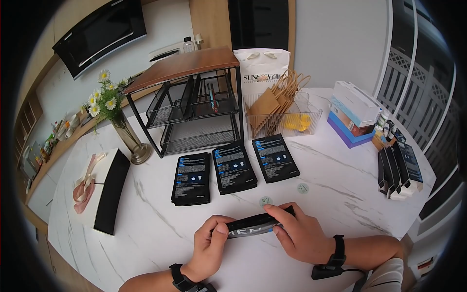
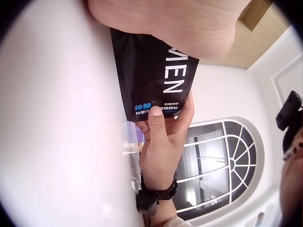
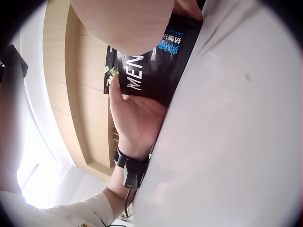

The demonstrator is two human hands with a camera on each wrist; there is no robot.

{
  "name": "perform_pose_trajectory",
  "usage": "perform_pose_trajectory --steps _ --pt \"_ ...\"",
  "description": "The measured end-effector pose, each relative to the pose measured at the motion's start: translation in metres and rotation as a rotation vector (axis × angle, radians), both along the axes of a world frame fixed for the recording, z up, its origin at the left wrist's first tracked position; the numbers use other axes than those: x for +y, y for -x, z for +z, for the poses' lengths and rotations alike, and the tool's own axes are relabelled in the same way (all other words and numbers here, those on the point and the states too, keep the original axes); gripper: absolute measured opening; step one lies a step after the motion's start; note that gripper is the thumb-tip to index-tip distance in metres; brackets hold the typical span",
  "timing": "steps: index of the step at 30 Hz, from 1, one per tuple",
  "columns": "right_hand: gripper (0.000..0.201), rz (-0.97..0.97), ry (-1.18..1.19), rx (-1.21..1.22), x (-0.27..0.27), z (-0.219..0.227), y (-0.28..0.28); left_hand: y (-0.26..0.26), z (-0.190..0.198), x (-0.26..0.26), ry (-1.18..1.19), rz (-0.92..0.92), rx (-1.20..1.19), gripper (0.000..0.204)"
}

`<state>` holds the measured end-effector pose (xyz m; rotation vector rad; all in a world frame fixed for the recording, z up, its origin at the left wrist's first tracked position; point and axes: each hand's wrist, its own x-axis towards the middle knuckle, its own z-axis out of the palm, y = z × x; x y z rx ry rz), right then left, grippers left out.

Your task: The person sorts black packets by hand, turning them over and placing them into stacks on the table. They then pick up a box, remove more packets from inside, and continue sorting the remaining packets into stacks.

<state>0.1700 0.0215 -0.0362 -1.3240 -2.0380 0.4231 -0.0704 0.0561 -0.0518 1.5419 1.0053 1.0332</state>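
Low over the near side of the table, both hands hold a black packet (image 1: 253, 228) with white "MEN" lettering and small blue print. The left hand (image 1: 206, 250) grips its left end, thumb on the near side. At the other end the right hand (image 1: 302, 234) pinches it between thumb and fingers. The left wrist view shows the packet's printed face (image 2: 151, 75), the right thumb pressing by the blue print. Just beyond the hands, three stacks of like black packets stand in a row: a left stack (image 1: 191, 177), a middle stack (image 1: 234, 167) and a right stack (image 1: 275, 158).
Two round green stickers (image 1: 303, 188) lie on the marbled table (image 1: 151, 253). A white and black box (image 1: 109, 190) and a flower vase (image 1: 138, 151) stand left. Behind are a mesh organizer (image 1: 199, 138) and a clear bin (image 1: 311, 124). Black cartons (image 1: 396, 168) stand right.
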Motion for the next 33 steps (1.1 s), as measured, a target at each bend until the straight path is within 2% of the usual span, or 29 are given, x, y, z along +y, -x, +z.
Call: perform_pose_trajectory --steps 2,5,8,10,14,16,19,22,23,33 --pt "0.058 0.024 -0.034 0.02 0.002 -0.004 -0.001 0.0 -0.003 0.001 -0.015 -0.004 0.012 0.055" --pt "0.057 0.036 -0.042 0.044 0.003 -0.007 -0.001 0.002 -0.01 0.004 -0.054 -0.016 -0.102 0.045" --pt "0.057 0.046 -0.028 0.066 0.004 -0.008 -0.002 0.004 -0.008 0.003 0.017 -0.083 -0.144 0.04" --pt "0.057 0.045 -0.014 0.079 0.004 -0.007 -0.002 -0.002 0.0 -0.001 0.04 -0.06 -0.171 0.038" --pt "0.054 0.072 -0.017 0.116 0.005 -0.008 -0.003 -0.002 -0.014 0.003 -0.034 -0.054 -0.22 0.033" --pt "0.052 0.089 -0.051 0.153 0.007 -0.014 -0.004 -0.003 -0.01 0.0 0.043 0.008 -0.213 0.029" --pt "0.051 0.108 -0.089 0.187 0.006 -0.014 -0.004 -0.003 -0.01 0.0 -0.072 -0.002 -0.193 0.03" --pt "0.05 0.098 -0.039 0.17 0.006 -0.01 -0.004 0.0 -0.01 0.001 0.072 -0.016 -0.127 0.03" --pt "0.05 0.081 0.019 0.156 0.006 -0.01 -0.004 -0.001 -0.01 0.002 0.073 -0.016 -0.127 0.03" --pt "0.051 0.088 0.049 0.17 0.006 -0.01 -0.004 -0.003 -0.012 -0.001 0.017 -0.005 -0.16 0.031"
